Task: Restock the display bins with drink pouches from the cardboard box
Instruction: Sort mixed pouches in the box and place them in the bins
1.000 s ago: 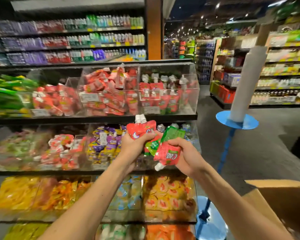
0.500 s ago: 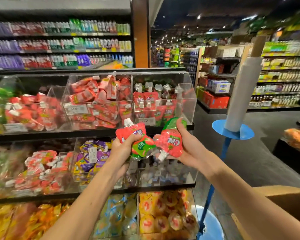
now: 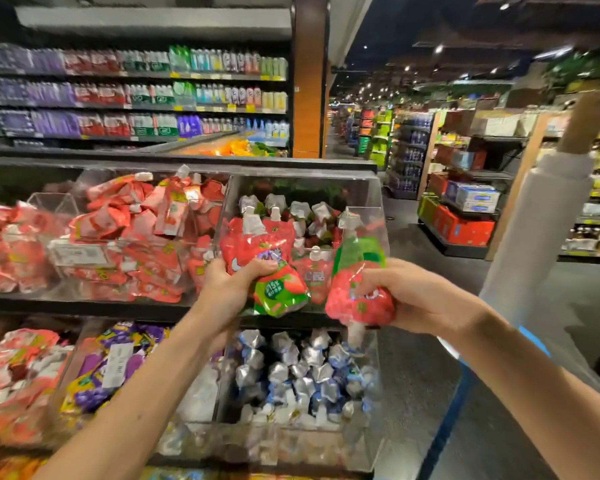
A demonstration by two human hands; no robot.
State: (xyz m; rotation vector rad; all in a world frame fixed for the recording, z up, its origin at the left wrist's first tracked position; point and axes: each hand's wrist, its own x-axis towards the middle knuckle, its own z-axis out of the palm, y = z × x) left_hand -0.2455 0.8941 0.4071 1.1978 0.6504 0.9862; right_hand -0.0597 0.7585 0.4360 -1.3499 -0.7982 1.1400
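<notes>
My left hand point(image 3: 234, 284) grips a bunch of red and green strawberry drink pouches point(image 3: 264, 258), spouts up, right in front of the top right clear display bin point(image 3: 368, 195). My right hand point(image 3: 416, 292) grips another red and green drink pouch point(image 3: 355, 289) with its spout pointing down, at the bin's right front corner. Inside that bin stand several pouches with white caps. The cardboard box is out of view.
A clear bin of red pouches point(image 3: 125, 237) sits to the left. Below are bins with silver-capped pouches point(image 3: 302, 375) and purple pouches point(image 3: 108, 368). A white roll on a blue stand point(image 3: 537, 244) rises at the right. An aisle with shelves point(image 3: 465, 202) runs behind.
Both hands rose with their pouches from the middle shelf level up to the front of the top right bin. The cardboard box dropped out of view.
</notes>
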